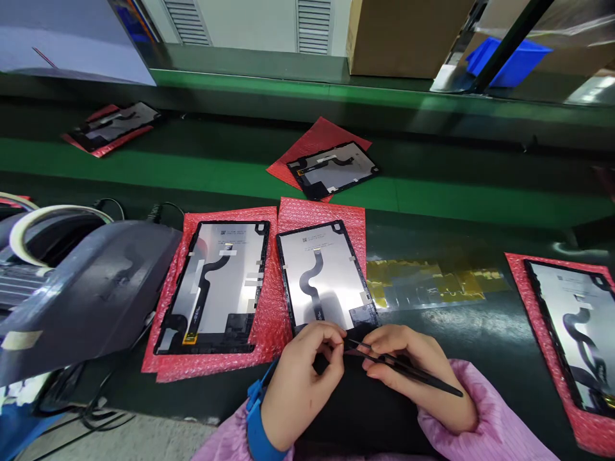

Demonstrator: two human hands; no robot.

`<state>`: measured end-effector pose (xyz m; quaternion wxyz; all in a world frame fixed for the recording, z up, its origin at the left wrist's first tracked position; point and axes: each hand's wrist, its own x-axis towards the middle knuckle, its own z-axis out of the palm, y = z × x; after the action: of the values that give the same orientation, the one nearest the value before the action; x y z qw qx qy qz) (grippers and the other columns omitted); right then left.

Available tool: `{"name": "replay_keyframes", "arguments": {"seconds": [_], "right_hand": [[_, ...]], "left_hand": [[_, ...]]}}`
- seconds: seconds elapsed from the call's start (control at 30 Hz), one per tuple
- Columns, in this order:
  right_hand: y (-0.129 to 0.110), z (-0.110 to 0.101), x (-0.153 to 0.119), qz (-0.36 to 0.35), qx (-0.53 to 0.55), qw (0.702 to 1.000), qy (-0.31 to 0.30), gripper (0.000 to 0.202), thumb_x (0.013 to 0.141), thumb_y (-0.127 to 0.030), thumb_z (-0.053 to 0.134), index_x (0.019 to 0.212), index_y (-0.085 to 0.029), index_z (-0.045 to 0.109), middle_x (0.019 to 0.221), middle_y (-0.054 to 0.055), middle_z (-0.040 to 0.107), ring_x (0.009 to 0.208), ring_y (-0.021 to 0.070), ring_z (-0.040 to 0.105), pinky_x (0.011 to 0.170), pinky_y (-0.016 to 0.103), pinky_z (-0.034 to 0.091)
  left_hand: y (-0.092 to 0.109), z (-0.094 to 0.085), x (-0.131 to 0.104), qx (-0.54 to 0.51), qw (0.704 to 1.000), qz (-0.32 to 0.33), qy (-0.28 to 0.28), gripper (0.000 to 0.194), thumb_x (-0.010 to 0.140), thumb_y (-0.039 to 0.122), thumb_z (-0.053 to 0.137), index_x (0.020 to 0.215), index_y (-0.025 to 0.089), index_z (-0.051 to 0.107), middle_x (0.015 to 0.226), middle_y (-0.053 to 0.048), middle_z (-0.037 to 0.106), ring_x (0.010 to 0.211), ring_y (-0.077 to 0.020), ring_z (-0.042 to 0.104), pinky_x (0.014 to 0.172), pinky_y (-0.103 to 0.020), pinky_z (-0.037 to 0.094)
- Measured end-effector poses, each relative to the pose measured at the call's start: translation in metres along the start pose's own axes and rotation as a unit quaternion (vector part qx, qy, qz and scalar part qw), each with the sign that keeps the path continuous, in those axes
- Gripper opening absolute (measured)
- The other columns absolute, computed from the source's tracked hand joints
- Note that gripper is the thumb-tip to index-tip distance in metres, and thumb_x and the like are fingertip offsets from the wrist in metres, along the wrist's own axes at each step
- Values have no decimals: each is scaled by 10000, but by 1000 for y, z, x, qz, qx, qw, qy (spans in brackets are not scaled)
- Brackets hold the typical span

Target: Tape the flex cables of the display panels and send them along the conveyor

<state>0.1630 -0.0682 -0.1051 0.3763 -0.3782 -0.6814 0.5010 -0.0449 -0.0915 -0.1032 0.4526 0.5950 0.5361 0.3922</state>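
A tablet screen panel (pixel 331 275), silver-backed with a black frame and a dark curved ribbon cable (pixel 310 280), lies in front of me, partly over red bubble wrap (pixel 353 214). At its near edge my left hand (pixel 307 378) is closed, thumb and forefinger pinched together; whatever is between them is too small to make out. In my right hand (pixel 408 358) is a pair of black tweezers (pixel 439 383), tips pointing left toward the left fingertips. My hands hide the panel's lower edge. A blue wrist strap (pixel 264 416) is around my left wrist.
To the left, a second screen panel (pixel 216 288) rests on red bubble wrap. Another panel (pixel 579 326) is at the far right. Two more lie on the green belt (pixel 216 160). Amber tape strips (pixel 432 282) are on the bench. A grey machine (pixel 96 288) and cables stand left.
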Motion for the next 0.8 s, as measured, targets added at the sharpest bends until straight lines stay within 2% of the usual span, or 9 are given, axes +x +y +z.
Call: {"name": "replay_keyframes", "arguments": {"seconds": [0.13,0.2,0.27,0.33,0.43,0.5,0.6,0.8], "right_hand": [[1,3,-2,8,24,999,25,120,905,-280,772,869,-251,661,807,24,790,733,191,771,582,249,603],[4,6,-4,19,93,993,70,157,927,-285,745,836,-243,624,746,23,776,635,178,753,469,221,563],[9,10,-4,49,145,981,122,211,935,-310,733,805,-234,585,736,29,770,538,158,722,368,190,495],[13,16,-1,91,166,970,151,275,927,-352,738,764,-227,555,735,36,769,485,147,700,334,181,467],[17,30,3,146,164,965,144,342,895,-422,760,720,-221,545,685,39,761,474,149,694,334,177,459],[18,40,4,175,146,964,135,359,892,-452,754,710,-213,559,669,42,760,416,123,644,346,183,460],[20,52,0,206,114,961,146,371,905,-473,733,705,-209,565,672,46,766,367,93,579,379,198,475],[19,66,-10,193,61,961,187,378,918,-466,714,684,-225,541,658,45,768,379,125,620,378,219,485]], "left_hand": [[1,-2,-3,5,1000,3,-8,105,905,153,546,879,217,624,1015,-68,726,803,-159,703,712,-260,592],[-3,-8,-5,-5,1000,-8,4,114,914,189,587,1009,216,644,1010,-66,710,769,-154,697,707,-273,599],[-8,-17,-8,-7,999,-10,33,251,927,221,610,1178,220,617,1009,-62,690,738,-152,691,702,-290,608],[-14,-27,-12,29,997,12,67,304,948,223,599,1251,232,595,1056,-71,685,751,-157,690,726,-310,612],[-21,-40,-17,130,985,67,88,266,963,178,577,1215,249,626,1135,-79,705,932,-200,709,846,-346,600],[-24,-43,-21,172,976,102,85,256,964,132,555,1174,250,641,1117,-65,728,1030,-211,700,903,-342,581],[-27,-41,-27,196,968,140,70,276,951,83,544,1144,249,652,1080,-44,750,1032,-196,696,931,-324,567],[-31,-35,-34,216,962,155,54,262,950,69,532,1095,239,670,1085,-47,767,1043,-200,691,957,-341,564]]}}
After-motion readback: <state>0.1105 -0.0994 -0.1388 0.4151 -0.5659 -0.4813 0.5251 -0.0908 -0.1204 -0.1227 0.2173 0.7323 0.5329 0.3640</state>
